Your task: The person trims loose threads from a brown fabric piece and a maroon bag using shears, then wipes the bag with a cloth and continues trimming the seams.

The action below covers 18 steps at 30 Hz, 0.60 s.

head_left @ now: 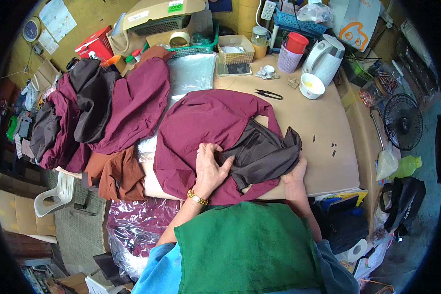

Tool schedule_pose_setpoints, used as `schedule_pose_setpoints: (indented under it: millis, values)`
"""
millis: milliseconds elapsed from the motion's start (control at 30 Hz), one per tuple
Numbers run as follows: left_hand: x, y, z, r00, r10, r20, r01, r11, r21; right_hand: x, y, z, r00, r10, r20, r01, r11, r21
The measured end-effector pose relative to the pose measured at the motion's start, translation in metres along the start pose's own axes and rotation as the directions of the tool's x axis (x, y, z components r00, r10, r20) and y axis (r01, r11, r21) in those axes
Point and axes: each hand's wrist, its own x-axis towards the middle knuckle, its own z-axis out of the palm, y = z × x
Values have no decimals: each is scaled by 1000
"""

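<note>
A maroon garment (201,117) with a black lining (259,149) lies spread on the brown tabletop in front of me, its lining partly turned out on the right. My left hand (212,166), with a gold watch (197,197) at the wrist, bends its fingers into the maroon cloth near the edge of the lining; its thumb points toward the black fabric. At the garment's right end, my right hand (295,171) grips the bunched lining, and most of its fingers are hidden under the cloth.
More maroon and black garments (137,105) are heaped at left, above a rust-coloured cloth (120,171). Black thread snips (269,94), a white bowl (311,86) and an electric kettle (323,59) stand or lie behind. A fan (403,121) is at right.
</note>
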Motion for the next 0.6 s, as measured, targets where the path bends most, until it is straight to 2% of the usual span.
schedule_pose_setpoints:
  millis: [33,100,133,200,233,300,333,367,400,433,467,500,533,567,600]
  values:
    - [2,0,0,1000,0,0,0,1000,-2,-1,-2,-5,1000,-1,0,1,1000,-1]
    - [6,0,0,993,-29,118,25,999,35,-1,-2,-7,991,-44,-123,39,998,-47]
    - [9,4,-3,994,-2,113,-4,999,53,0,-1,-4,991,-45,-123,39,998,-47]
    - [11,3,-4,988,-46,146,44,999,20,1,1,3,957,-107,-269,70,987,-142]
    - [12,2,-4,979,-91,181,94,995,-10,-2,0,2,957,-109,-269,73,987,-141]
    - [15,-5,-5,979,-85,184,84,996,13,-8,-2,-1,999,-18,-44,15,997,-69]
    - [16,-11,-4,981,-61,183,53,998,45,-7,-2,-5,999,-20,-42,17,998,-68]
    - [17,-15,-4,983,-37,181,24,997,76,-5,-1,-12,976,-73,-206,9,955,-296]
    - [20,-13,-10,966,-64,250,44,995,85,-4,-1,-16,924,-160,-348,-40,863,-503]
    - [23,-6,-15,966,-64,249,44,995,85,-8,0,5,925,-159,-346,-40,863,-503]
    - [27,3,-22,977,-44,210,26,996,91,-16,3,48,960,-276,-34,37,248,-968]
    - [33,14,-29,985,-23,171,6,995,97,-22,4,84,953,-138,271,168,-506,-846]
    - [40,28,-37,987,-5,162,-10,996,90,-24,4,102,995,-56,82,54,-390,-919]
    - [46,44,-44,986,-3,165,-12,996,90,-18,9,97,995,-58,81,53,-390,-919]
    - [51,62,-50,982,84,170,-94,994,52,-8,15,86,992,65,108,116,-138,-984]
